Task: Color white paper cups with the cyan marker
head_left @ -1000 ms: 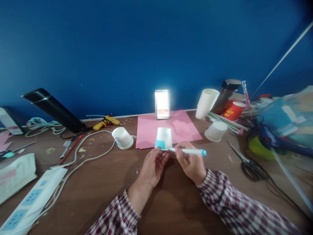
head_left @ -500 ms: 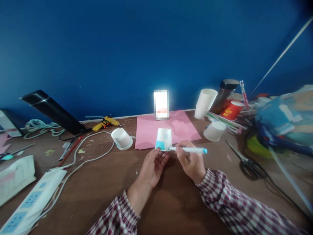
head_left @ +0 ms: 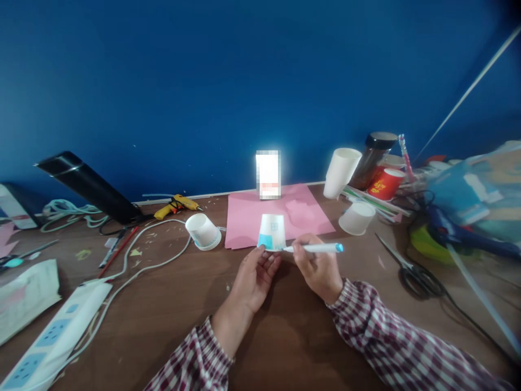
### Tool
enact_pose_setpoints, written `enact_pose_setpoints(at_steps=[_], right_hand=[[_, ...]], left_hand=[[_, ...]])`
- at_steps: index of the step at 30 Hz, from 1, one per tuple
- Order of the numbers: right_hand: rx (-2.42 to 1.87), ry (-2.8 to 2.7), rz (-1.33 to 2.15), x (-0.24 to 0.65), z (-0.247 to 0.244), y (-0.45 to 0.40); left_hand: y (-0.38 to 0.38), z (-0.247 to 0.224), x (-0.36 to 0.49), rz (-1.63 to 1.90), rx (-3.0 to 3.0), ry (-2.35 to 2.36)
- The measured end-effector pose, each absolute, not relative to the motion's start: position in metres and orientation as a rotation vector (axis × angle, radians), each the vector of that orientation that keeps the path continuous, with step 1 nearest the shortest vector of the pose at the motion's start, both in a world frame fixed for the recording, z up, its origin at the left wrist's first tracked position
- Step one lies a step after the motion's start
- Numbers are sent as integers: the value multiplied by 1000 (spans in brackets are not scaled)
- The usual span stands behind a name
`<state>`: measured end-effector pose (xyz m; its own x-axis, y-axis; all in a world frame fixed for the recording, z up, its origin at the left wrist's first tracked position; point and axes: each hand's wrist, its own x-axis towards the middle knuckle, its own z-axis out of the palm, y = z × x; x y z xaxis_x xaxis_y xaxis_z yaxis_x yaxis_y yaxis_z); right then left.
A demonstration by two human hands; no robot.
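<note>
A white paper cup [head_left: 277, 232], turned upside down, carries a light-blue patch and a small drawn window. My left hand [head_left: 256, 277] grips it low down, the thumb at the rim. A white marker with a blue end [head_left: 321, 248] lies nearly level in my right hand [head_left: 317, 269], closed around it. Its tip is at the lower right of the cup's wall, close to faint blue marks. Pink paper sheets [head_left: 244, 217] lie behind the cup.
Left are an upside-down cup [head_left: 202, 232], a yellow glue gun [head_left: 177, 205], a black box-like object [head_left: 89, 187] and a power strip [head_left: 57, 336]. Right are another cup [head_left: 357, 218], stacked cups [head_left: 342, 171], a red cup [head_left: 386, 183] and scissors [head_left: 415, 274]. A bright pixelated phone-like shape [head_left: 268, 174] stands behind.
The cup has turned slightly leftward in my left hand, and the drawn window has shifted with it. Faint blue marks near the marker tip show more clearly.
</note>
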<state>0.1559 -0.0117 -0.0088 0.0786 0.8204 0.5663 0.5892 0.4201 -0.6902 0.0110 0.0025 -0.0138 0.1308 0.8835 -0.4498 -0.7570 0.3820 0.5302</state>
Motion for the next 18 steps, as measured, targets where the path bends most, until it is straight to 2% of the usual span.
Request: enact_pose_setpoints(at_steps=[14, 18], right_hand=[[-1289, -1553, 231, 156, -6, -10], [-1279, -1553, 309, 156, -5, -11]], left_hand=[[3, -10, 10, 1157, 183, 813], [3, -9, 10, 1163, 159, 818]])
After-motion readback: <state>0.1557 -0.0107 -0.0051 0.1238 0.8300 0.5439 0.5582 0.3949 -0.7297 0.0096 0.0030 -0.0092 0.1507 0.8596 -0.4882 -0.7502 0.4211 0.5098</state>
